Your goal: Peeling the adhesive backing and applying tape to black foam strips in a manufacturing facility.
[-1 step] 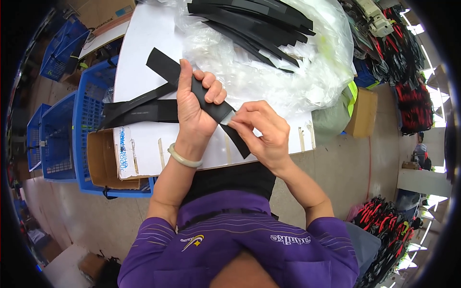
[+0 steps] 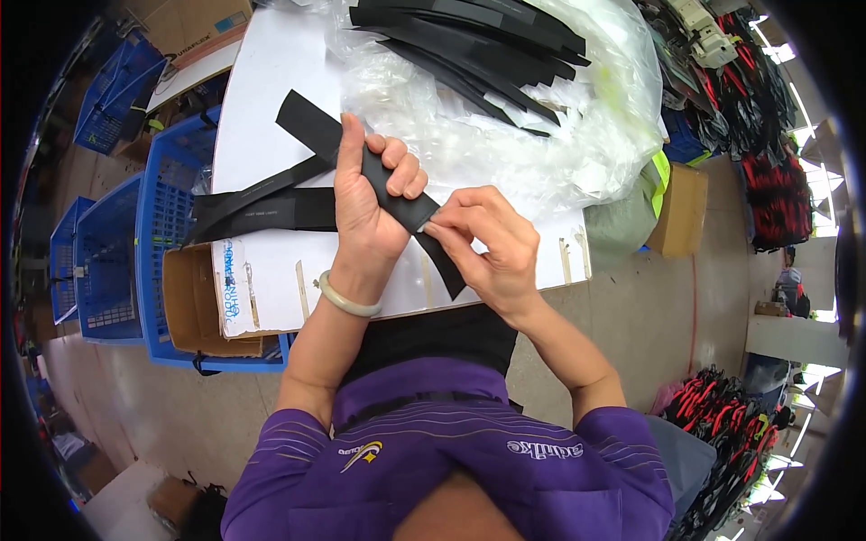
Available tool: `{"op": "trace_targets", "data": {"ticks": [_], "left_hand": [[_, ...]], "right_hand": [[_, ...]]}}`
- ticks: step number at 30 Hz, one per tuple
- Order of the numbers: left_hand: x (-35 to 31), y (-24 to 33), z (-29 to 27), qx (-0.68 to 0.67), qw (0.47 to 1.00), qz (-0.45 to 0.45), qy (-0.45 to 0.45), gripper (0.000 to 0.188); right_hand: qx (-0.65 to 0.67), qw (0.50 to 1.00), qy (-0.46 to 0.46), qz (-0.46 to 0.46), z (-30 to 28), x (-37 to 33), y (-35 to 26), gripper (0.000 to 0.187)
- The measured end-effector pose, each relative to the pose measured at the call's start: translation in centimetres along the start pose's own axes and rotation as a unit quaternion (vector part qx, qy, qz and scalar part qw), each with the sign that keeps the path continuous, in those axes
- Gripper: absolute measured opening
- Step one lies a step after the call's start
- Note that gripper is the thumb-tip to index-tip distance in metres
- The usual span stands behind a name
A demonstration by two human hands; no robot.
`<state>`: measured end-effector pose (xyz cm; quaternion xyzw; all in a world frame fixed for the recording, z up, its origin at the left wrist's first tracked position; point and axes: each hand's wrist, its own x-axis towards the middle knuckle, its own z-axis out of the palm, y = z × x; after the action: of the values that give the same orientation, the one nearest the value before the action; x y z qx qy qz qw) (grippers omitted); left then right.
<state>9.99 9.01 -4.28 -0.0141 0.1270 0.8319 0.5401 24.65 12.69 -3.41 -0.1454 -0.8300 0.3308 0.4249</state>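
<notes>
My left hand [image 2: 365, 207] is wrapped round a flat black fabric strip [image 2: 311, 124], its thumb pointing up along it. The strip runs slantwise from the far left down to my right hand [image 2: 494, 248]. That hand is pinched at the strip's near end, on a small pale piece that the fingertips mostly hide. Below the fingers, a dark tapered end [image 2: 440, 269] hangs toward the table edge; I cannot tell whether it belongs to the same strip. Two more black strips [image 2: 311, 209] lie crossed on the white table [image 2: 275, 81], left of my left hand.
Beyond my hands, a heap of black strips [image 2: 478, 41] rests on a clear plastic bag [image 2: 406, 108]. Left of the table stand blue crates [image 2: 158, 225] and an open cardboard box [image 2: 185, 307]. A brown carton [image 2: 681, 212] is on the floor at right.
My right hand has shifted slightly left, closer against the strip's end. Less of the small pale piece shows there now. My left hand keeps its grip.
</notes>
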Motion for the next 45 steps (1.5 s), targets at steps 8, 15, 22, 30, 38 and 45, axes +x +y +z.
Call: {"op": "trace_targets", "data": {"ticks": [8, 15, 22, 30, 38, 45], "left_hand": [[0.2, 0.6, -0.2, 0.004, 1.000, 0.011, -0.004, 0.041], [0.1, 0.4, -0.1, 0.011, 1.000, 0.016, -0.015, 0.040], [-1.0, -0.7, 1.1, 0.135, 0.976, 0.114, -0.129, 0.032], [-4.4, -1.9, 3.0, 0.303, 0.906, 0.172, -0.242, 0.024], [-5.2, -2.4, 3.8, 0.269, 0.919, 0.140, -0.252, 0.023], [-4.4, -2.4, 3.7, 0.254, 0.923, 0.150, -0.247, 0.024]], "right_hand": [[-0.090, 0.993, -0.001, -0.074, 0.2, -0.8, 0.6, 0.030], [-0.075, 0.996, -0.052, -0.014, 0.7, -1.3, 0.9, 0.034], [-0.041, 0.998, -0.015, -0.050, 0.5, -2.2, 1.9, 0.031], [0.020, 0.995, 0.025, -0.092, 0.7, -4.8, 2.8, 0.031], [-0.009, 0.998, 0.008, -0.065, 0.4, -4.7, 2.0, 0.044], [0.042, 0.994, 0.029, -0.101, 0.9, -4.4, 2.6, 0.048]]}}
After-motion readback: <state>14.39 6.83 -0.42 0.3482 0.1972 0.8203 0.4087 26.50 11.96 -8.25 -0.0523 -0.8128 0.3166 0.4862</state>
